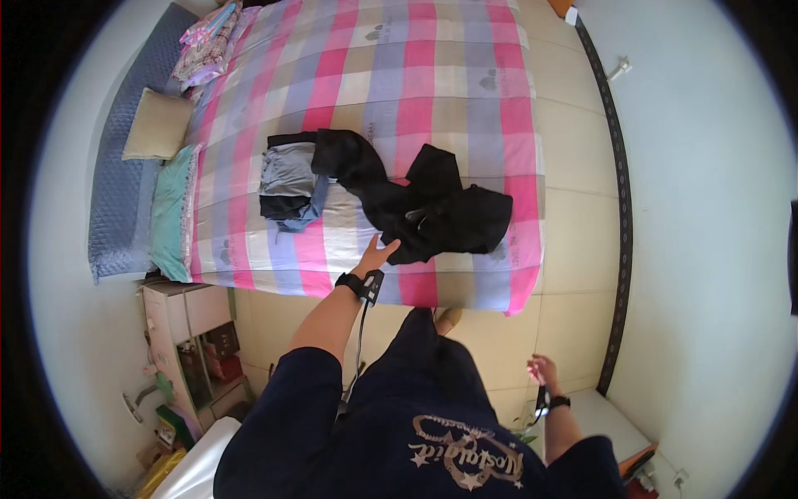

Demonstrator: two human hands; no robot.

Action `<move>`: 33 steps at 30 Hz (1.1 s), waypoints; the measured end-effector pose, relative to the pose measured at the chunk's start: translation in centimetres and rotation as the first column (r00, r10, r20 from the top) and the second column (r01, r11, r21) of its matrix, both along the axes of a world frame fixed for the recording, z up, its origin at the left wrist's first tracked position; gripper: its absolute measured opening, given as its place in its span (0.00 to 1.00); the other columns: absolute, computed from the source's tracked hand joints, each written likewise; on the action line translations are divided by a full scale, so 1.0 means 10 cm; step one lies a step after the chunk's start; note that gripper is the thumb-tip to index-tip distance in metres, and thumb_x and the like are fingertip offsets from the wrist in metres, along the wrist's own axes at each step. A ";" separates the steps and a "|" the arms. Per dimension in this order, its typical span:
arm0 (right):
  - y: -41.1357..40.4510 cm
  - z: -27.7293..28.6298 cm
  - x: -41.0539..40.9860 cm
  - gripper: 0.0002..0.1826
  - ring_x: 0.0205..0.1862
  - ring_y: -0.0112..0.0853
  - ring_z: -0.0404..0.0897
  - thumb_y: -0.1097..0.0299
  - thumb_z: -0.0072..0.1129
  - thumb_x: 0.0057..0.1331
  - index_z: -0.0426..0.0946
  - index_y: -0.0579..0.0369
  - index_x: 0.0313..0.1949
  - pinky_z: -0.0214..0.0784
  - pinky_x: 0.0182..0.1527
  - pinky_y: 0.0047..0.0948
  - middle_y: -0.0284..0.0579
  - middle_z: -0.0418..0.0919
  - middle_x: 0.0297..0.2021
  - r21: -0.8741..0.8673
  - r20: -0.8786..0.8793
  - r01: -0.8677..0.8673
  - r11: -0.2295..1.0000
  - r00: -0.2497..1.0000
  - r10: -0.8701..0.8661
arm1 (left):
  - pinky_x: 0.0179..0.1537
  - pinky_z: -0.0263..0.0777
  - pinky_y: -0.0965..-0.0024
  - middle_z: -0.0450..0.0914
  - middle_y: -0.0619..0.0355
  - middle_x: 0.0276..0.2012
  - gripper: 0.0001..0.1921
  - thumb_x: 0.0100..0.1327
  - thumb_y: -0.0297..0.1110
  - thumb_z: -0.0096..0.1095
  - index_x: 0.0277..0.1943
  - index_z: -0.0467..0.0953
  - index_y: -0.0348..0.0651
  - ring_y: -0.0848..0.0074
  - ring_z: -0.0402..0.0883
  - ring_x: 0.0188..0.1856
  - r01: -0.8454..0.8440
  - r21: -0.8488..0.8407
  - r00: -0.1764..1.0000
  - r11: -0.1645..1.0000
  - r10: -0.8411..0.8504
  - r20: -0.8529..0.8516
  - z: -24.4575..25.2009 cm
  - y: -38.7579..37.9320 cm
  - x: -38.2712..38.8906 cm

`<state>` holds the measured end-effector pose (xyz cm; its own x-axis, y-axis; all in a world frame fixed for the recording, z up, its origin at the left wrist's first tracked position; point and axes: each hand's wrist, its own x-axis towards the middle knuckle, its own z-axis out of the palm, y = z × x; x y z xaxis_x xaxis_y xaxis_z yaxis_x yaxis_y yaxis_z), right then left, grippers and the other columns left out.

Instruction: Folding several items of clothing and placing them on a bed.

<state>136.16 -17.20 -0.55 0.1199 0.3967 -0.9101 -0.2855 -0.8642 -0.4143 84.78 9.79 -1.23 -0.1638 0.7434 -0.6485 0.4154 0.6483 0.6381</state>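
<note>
A rumpled black garment (pixel 430 212) lies spread across the near part of the bed (pixel 418 68). Its left end rests over a stack of folded clothes (pixel 290 171) in grey, black and blue. My left hand (pixel 379 254) is at the garment's near edge, thumb and fingers apart, the thumb touching the black cloth. Away from the bed, low on the right, my right hand (pixel 543 369) hangs over the floor with its fingers loosely curled. No object shows in it, though its palm side is partly hidden.
Pillows and a beige cushion (pixel 157 123) line the blue headboard (pixel 134 156) at left. A white cabinet (pixel 181 312) stands left of my legs. Tiled floor (pixel 573 237) runs between bed and right wall. A white-topped furniture piece (pixel 614 424) sits behind my right arm.
</note>
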 end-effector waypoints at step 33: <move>2.65 1.50 2.37 0.12 0.33 0.22 0.75 0.71 0.52 0.61 0.73 0.57 0.45 0.68 0.38 0.21 0.40 0.80 0.31 0.576 0.569 -0.668 0.470 0.741 0.356 | 0.46 0.72 0.64 0.77 0.50 0.38 0.18 0.50 0.29 0.51 0.45 0.71 0.32 0.66 0.78 0.41 -0.376 0.093 0.327 0.922 0.038 0.944 3.24 0.94 3.44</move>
<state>159.90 9.31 14.44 -0.1193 0.9642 -0.2368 0.3917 -0.1734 -0.9036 119.16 19.15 31.14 0.2294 0.9290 -0.2905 -0.6609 0.3678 0.6541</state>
